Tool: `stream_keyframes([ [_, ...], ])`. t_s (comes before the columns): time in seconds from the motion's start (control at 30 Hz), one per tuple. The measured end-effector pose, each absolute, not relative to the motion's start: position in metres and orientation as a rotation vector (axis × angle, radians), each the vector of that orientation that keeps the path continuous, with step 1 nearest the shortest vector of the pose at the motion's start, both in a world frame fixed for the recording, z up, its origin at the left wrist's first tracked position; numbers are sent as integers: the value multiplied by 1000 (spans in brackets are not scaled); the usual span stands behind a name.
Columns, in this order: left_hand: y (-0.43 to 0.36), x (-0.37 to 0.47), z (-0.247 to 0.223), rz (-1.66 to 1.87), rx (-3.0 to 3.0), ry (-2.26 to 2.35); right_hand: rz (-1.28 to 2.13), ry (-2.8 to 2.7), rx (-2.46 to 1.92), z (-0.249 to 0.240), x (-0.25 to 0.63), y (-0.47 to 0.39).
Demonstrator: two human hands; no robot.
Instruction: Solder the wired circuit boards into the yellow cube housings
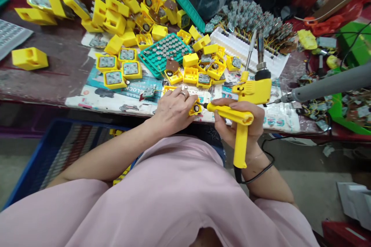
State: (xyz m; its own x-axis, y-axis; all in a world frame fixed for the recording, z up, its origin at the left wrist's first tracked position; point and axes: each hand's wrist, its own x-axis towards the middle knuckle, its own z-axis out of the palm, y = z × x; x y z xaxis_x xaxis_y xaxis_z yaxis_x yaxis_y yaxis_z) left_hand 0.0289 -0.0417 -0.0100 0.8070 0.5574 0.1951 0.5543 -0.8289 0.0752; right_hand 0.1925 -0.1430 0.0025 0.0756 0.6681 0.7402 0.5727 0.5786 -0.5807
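Note:
My left hand (175, 108), with a ring on one finger, is closed over a small yellow casing (196, 108) at the table's front edge. A round metallic part sits inside that casing; the fingers hide the rest. My right hand (246, 119) grips a yellow screwdriver (230, 113), its dark shaft pointing left to the casing. The same hand also holds a yellow soldering gun (251, 90), tip upward, a black cable running from its handle. Close by lie a loose grey circuit part (148, 92) and yellow casings fitted with grey boards (113, 78).
Yellow casings (116, 21) are heaped at the back left. A green tray (165, 53) holds small round discs. Wired grey parts (255, 21) stand on a white rack (223, 42). A grey rod-like tool (327, 82) reaches in from the right, near a green bin (336, 109).

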Motion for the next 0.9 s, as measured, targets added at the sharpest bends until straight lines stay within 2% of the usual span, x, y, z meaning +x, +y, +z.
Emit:
stream_keyframes([
  [0.33,-36,24,-13,418,2742,953,-31,-1444,-1095,9,203,-147],
  [0.5,-26,21,-6,642,1886,800,-118,-1352,-1158,14,200,-156],
  [0.67,-29,29,-4,428,854,680,-102,-1357,-1092,17,191,-154],
  [0.9,-36,35,-5,316,549,666,-63,-1553,-1019,8,198,-146],
])
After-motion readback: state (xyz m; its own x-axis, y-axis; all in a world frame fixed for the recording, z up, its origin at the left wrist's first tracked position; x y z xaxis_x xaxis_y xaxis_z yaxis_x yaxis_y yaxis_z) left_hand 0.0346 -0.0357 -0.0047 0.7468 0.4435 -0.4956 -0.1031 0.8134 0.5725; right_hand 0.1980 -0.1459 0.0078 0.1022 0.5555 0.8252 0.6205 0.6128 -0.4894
